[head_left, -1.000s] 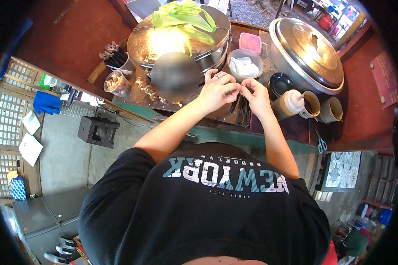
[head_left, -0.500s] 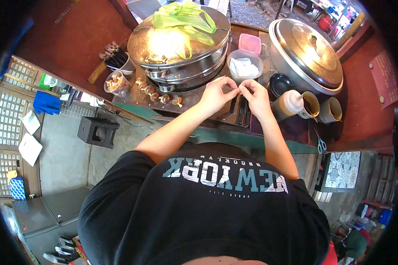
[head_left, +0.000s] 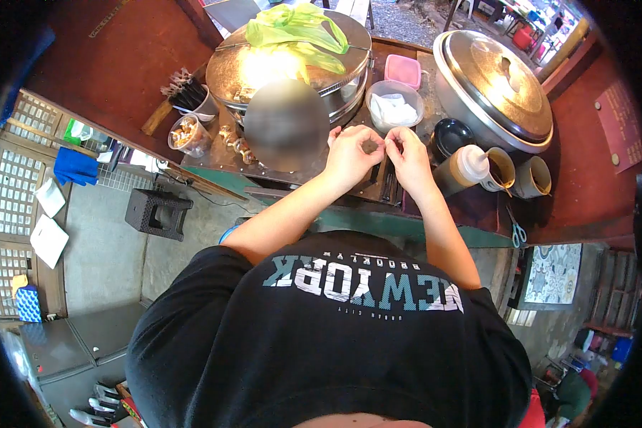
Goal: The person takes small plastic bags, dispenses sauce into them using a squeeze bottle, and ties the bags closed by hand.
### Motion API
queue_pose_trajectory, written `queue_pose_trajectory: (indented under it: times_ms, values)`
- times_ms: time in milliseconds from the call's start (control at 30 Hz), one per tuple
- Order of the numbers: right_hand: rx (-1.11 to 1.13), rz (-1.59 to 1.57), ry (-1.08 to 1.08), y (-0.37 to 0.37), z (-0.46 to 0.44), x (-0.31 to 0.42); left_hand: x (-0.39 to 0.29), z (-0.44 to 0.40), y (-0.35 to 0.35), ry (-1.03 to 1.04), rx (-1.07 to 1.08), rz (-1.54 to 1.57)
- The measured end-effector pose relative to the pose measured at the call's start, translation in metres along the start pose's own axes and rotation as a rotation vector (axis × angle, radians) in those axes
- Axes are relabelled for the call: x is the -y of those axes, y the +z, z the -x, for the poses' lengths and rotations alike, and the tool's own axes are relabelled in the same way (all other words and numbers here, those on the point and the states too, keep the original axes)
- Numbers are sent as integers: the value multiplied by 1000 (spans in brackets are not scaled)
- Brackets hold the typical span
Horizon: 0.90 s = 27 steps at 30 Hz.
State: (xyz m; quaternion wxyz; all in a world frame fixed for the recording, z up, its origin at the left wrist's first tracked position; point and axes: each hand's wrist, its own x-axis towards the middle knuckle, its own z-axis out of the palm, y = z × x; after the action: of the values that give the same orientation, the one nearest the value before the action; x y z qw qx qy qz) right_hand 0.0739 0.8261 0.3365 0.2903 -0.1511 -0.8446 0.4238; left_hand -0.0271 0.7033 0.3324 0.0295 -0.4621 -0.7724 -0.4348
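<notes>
My left hand (head_left: 351,158) and my right hand (head_left: 408,157) meet over the front edge of the counter, thumbs and fingertips pinched close together. Whatever they hold between the fingertips is too small to make out. Just beyond them stands a clear plastic tub (head_left: 395,107) with white, tissue-like material inside. Dark, slim utensils (head_left: 389,184) lie on the counter beneath and between my hands. To the right of my right hand are a black round lid or bowl (head_left: 453,137) and a squeeze bottle (head_left: 465,170) holding brown sauce.
A steel steamer-like pot (head_left: 353,93) carries a green plastic bag (head_left: 292,32). Small brown-and-white pieces (head_left: 232,139) lie beside it, near a cup of bits (head_left: 190,135). Rightward stand a large lidded pot (head_left: 503,85), two cups (head_left: 532,178) and hanging scissors (head_left: 518,232).
Both hands stay pinched together, with small shifts of the fingers. A blurred round patch now covers the steel pot's front and some of the brown-and-white pieces.
</notes>
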Motion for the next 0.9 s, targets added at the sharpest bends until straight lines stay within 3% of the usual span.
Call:
queue_pose_trajectory:
  times_ms: [67, 267, 367, 567, 900]
  values:
    - [-30, 49, -82, 1, 0, 0, -2, -1, 1, 5, -3, 17]
    - [32, -188, 20, -4, 1, 3, 2, -3, 5, 3, -56, 86]
    - [43, -138, 54, -8, 2, 0, -1, -1, 5, 10, -37, 92]
    - [-59, 14, -166, 2, 3, 1, -8, 0, 0, 35, 16, 99]
    - [-118, -124, -69, -1, 0, 16, -1, -8, -4, 65, 12, 265]
